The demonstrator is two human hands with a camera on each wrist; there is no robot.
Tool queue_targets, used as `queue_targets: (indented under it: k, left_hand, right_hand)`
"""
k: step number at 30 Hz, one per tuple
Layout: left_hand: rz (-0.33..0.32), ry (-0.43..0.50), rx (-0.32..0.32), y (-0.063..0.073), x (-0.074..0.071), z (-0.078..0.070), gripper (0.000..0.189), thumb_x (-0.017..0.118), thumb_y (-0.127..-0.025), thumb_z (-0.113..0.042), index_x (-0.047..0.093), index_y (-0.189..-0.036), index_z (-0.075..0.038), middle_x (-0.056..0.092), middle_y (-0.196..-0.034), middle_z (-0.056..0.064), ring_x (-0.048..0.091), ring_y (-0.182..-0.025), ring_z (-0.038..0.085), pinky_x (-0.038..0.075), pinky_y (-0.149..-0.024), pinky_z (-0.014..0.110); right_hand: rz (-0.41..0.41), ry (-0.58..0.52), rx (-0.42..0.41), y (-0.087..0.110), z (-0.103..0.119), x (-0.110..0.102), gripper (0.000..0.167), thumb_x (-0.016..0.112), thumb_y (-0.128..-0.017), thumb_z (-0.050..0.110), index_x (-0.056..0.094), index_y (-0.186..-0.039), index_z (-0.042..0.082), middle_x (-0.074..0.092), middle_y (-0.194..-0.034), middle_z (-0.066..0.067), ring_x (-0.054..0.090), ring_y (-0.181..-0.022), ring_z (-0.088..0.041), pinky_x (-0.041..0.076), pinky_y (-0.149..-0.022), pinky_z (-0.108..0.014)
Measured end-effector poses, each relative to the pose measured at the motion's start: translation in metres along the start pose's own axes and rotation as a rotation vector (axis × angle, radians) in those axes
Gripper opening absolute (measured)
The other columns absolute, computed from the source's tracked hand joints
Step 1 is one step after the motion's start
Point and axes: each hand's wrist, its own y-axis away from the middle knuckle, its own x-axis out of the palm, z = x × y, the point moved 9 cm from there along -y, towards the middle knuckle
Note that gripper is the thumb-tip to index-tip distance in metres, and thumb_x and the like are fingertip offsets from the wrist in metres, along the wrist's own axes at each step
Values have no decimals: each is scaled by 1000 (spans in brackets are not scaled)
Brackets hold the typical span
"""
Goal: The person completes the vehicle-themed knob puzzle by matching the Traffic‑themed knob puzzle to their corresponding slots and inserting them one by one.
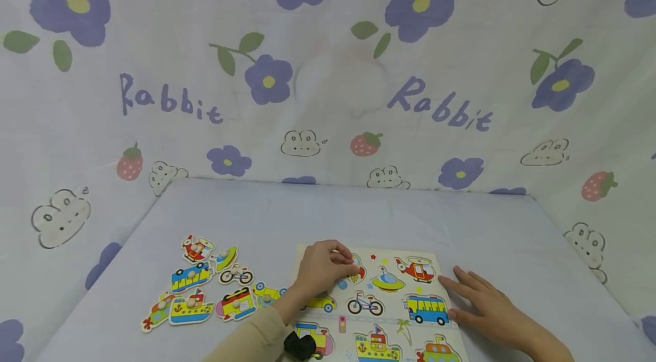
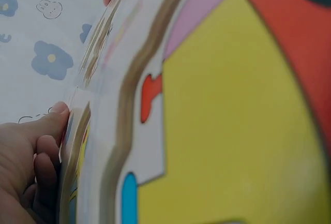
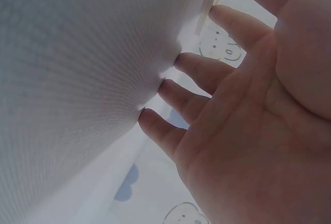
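The left hand (image 1: pixel 322 268) has its thumb and fingers clamped on the rocket (image 1: pixel 361 272), at the top of the picture board (image 1: pixel 366 326). The right hand (image 1: pixel 484 308), fingers apart, touches the board's right edge. The loose boat (image 1: pixel 192 311), bus (image 1: pixel 188 279) and helicopter (image 1: pixel 196 249) lie left of the board on the surface (image 1: pixel 359 214).

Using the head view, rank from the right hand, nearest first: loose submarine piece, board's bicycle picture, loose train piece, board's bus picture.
1. Bus picture, right side of board
2. Bicycle picture, centre
3. Train piece, left of board
4. Submarine piece, far left
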Motion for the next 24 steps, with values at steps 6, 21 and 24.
queue_targets:
  k: [6,21,24]
  left_hand:
    - [9,20,-6,0,1,2,21,85,-79,-29,70,-90,-19,70,-77,-15,66,-72,3,51,-66,27]
    - [0,-6,-28,1,1,1,22,85,-79,-29,68,-89,-18,69,-76,-14,64,-67,5,51,-61,27]
    - [1,-11,-25,1,1,0,22,84,-79,-29,68,-90,-18,69,-76,-14,64,-68,5,50,-61,27]
  right_hand:
    - [-3,2,-6,0,0,0,76,64,-83,63,50,-146,23,26,-156,-22,13,-138,-56,19,-94,-78]
    - [-8,2,-6,-1,0,0,75,65,-83,62,50,-146,24,27,-156,-21,13,-138,-56,19,-94,-78]
    - [-5,2,-2,-1,0,0,76,65,-83,62,51,-146,24,27,-156,-21,13,-138,-56,18,-94,-78]
